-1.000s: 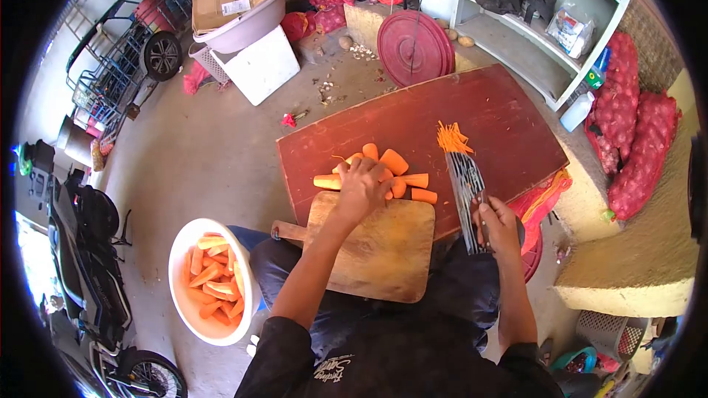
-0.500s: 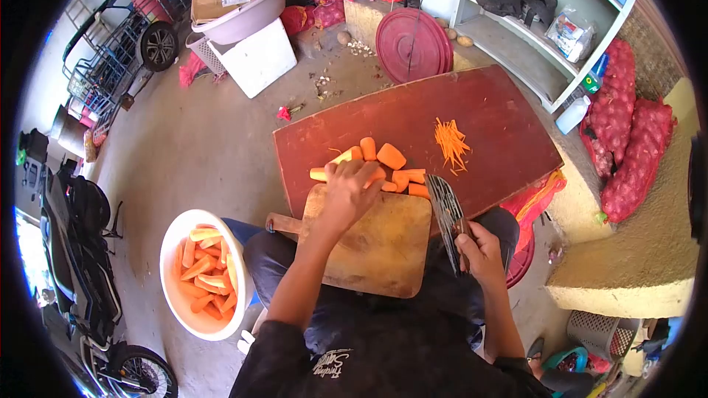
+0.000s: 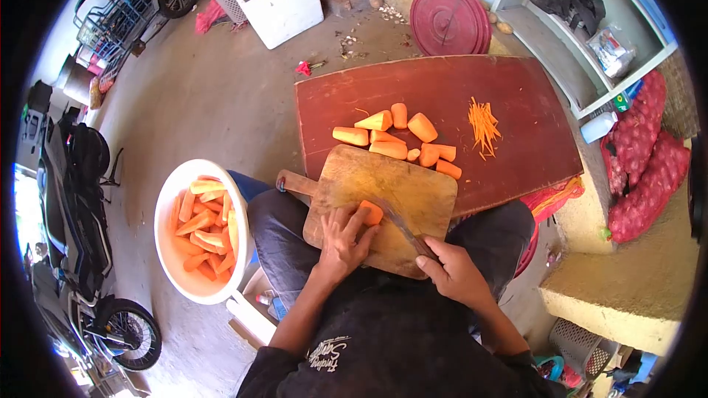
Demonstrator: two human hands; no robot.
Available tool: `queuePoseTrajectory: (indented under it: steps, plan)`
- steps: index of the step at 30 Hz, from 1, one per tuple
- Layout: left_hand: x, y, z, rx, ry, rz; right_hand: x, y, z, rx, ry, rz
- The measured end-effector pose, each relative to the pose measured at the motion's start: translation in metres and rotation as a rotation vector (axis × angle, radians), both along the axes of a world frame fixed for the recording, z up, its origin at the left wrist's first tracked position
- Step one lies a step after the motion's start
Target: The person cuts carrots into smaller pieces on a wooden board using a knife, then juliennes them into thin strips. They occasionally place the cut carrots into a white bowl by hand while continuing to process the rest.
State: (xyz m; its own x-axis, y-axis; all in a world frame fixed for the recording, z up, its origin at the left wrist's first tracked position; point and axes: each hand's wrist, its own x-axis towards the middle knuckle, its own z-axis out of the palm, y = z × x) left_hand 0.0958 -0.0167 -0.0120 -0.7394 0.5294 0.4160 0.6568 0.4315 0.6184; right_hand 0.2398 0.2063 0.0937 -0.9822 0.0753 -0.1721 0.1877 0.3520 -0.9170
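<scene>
On the wooden cutting board [image 3: 344,172], my left hand [image 3: 344,239] steadies a short carrot piece [image 3: 372,213] with its fingertips. My right hand [image 3: 453,271] grips a knife [image 3: 400,224], its blade edge-down right beside the carrot piece. The board rests over my lap against the near edge of the red table [image 3: 516,96]. Just past the board lie several carrot chunks [image 3: 422,127]. Farther right on the table is a small heap of thin carrot strips [image 3: 484,127].
A white bucket [image 3: 167,250] full of peeled carrots stands at my left. Beyond the table are a dark red round lid [image 3: 450,21] and a white box [image 3: 284,13]. Red net sacks [image 3: 640,177] lean at the right near a shelf [image 3: 549,51]. A motorcycle [image 3: 74,221] is at far left.
My left hand has come back from the carrot chunks on the table to the board with a carrot piece. The knife has swung left from beside the board to over it. The view has shifted.
</scene>
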Motion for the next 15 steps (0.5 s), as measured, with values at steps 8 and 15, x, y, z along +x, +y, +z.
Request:
queuePoseTrajectory:
  steps: [8, 15]
  plan:
    - [-0.003, 0.011, 0.001, 0.026, 0.021, -0.066, 0.006, -0.001, 0.004, 0.2, -0.029, 0.048]
    - [-0.002, 0.014, 0.007, -0.087, 0.084, -0.001, 0.012, 0.0, -0.003, 0.142, 0.016, -0.037]
